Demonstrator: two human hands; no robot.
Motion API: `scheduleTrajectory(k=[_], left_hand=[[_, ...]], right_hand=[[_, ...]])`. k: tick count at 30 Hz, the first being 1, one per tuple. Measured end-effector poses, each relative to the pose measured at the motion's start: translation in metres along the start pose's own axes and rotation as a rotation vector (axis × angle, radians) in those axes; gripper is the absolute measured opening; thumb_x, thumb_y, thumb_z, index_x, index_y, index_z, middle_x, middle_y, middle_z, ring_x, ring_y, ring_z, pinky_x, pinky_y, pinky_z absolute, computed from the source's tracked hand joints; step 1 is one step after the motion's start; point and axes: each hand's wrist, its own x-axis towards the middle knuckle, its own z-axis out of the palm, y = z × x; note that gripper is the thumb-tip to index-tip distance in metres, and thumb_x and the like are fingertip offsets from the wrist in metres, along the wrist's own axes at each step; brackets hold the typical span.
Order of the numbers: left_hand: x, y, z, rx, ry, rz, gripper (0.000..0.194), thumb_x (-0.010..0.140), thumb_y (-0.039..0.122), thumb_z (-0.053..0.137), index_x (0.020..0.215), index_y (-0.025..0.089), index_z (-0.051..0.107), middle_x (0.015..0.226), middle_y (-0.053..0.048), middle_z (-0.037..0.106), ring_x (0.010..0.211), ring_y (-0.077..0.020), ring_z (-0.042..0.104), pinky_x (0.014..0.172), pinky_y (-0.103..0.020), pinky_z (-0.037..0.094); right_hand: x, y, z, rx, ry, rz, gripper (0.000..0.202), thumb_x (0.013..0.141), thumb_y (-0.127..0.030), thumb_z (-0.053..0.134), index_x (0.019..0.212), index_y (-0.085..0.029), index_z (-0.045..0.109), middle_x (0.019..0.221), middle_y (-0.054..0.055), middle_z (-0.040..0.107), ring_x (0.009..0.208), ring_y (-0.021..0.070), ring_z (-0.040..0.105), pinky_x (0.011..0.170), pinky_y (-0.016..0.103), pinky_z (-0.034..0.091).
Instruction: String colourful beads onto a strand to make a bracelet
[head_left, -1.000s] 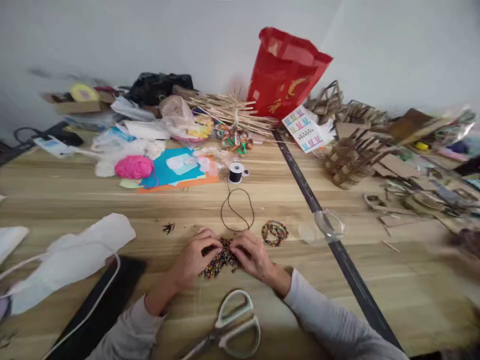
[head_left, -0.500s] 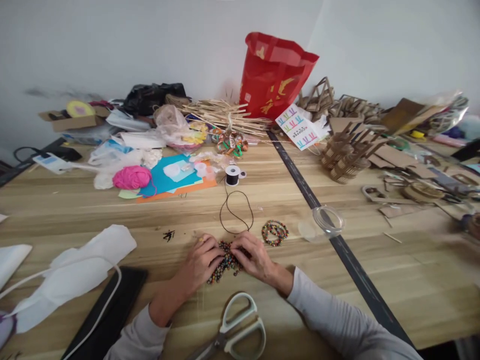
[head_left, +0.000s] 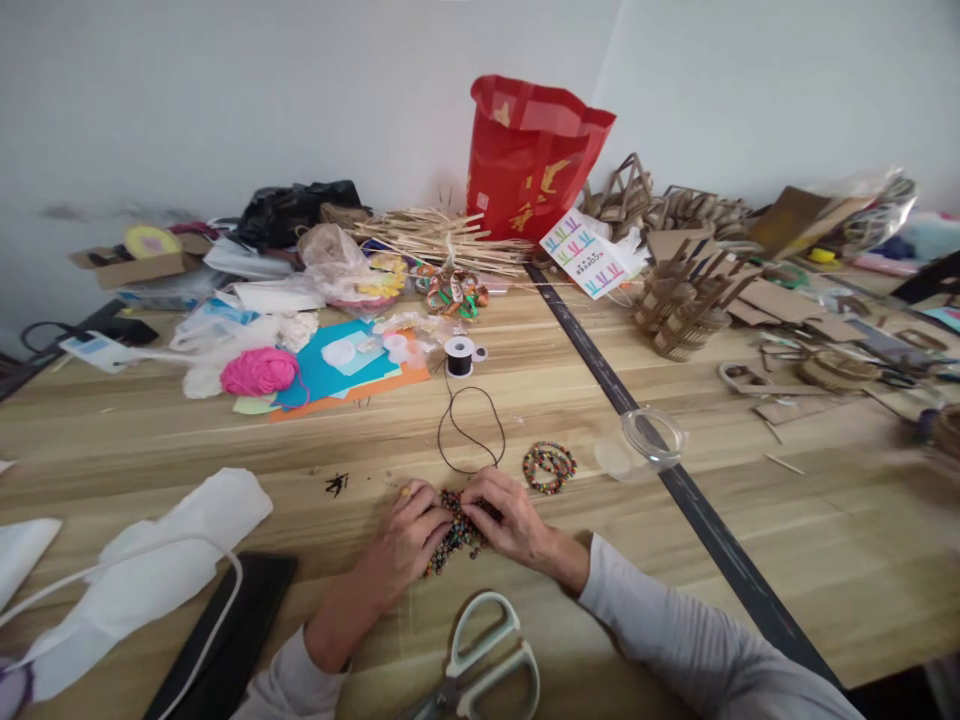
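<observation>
A small heap of colourful beads (head_left: pixel 456 545) lies on the wooden table between my two hands. My left hand (head_left: pixel 412 525) is at the heap's left side, thumb and forefinger pinched together among the beads; whatever they hold is too small to make out. From the right, my right hand (head_left: pixel 506 512) closes its thumb and forefinger over the heap. A thin black cord (head_left: pixel 504 425) loops from a white spool (head_left: pixel 459 357) down to my right fingers, which pinch it; its end is hidden. Finished-looking bead bracelets (head_left: pixel 549 467) rest right of my right hand.
White-handled scissors (head_left: pixel 491 655) lie close to me, below the beads. Short black bits (head_left: pixel 337 484) are to the left. A clear plastic ring-shaped container (head_left: pixel 652 438) stands right. Pink yarn (head_left: pixel 259 372), a red bag (head_left: pixel 536 160) and small woven baskets (head_left: pixel 682 315) sit farther back.
The view has shifted slightly. Both hands stay at the bead heap with nearly the same pinch, my left fingertips a little closer to my right ones.
</observation>
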Motion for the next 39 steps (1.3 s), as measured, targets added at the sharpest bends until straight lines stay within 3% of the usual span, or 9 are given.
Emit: scheduleTrajectory(k=[26, 31, 39], left_hand=[[-0.0001, 0.0016, -0.0005, 0.026, -0.026, -0.017, 0.014, 0.088, 0.012, 0.056, 0.082, 0.018, 0.067, 0.086, -0.006, 0.061, 0.09, -0.0238, 0.057, 0.081, -0.039, 0.05], [0.0026, 0.0026, -0.001, -0.138, 0.081, -0.069, 0.014, 0.087, 0.011, 0.056, 0.081, 0.017, 0.066, 0.081, -0.006, 0.063, 0.088, -0.0215, 0.059, 0.077, -0.033, 0.051], [0.0034, -0.0041, -0.0027, -0.482, 0.231, -0.287, 0.009, 0.08, 0.013, 0.063, 0.075, 0.016, 0.07, 0.074, -0.004, 0.069, 0.073, -0.0176, 0.064, 0.068, -0.028, 0.051]], right_hand=[[0.0012, -0.0022, -0.0005, -0.01, -0.004, 0.004, 0.011, 0.094, -0.019, 0.051, 0.085, -0.018, 0.057, 0.077, 0.005, 0.058, 0.073, 0.0166, 0.054, 0.065, 0.027, 0.045], [0.0003, -0.0012, 0.0002, -0.011, 0.01, -0.01, 0.011, 0.094, -0.02, 0.052, 0.085, -0.018, 0.058, 0.077, 0.005, 0.059, 0.073, 0.0167, 0.055, 0.065, 0.027, 0.046], [0.0016, -0.002, 0.0009, -0.017, 0.01, -0.02, 0.011, 0.094, -0.02, 0.052, 0.085, -0.018, 0.058, 0.075, 0.005, 0.058, 0.071, 0.0165, 0.055, 0.063, 0.027, 0.045]])
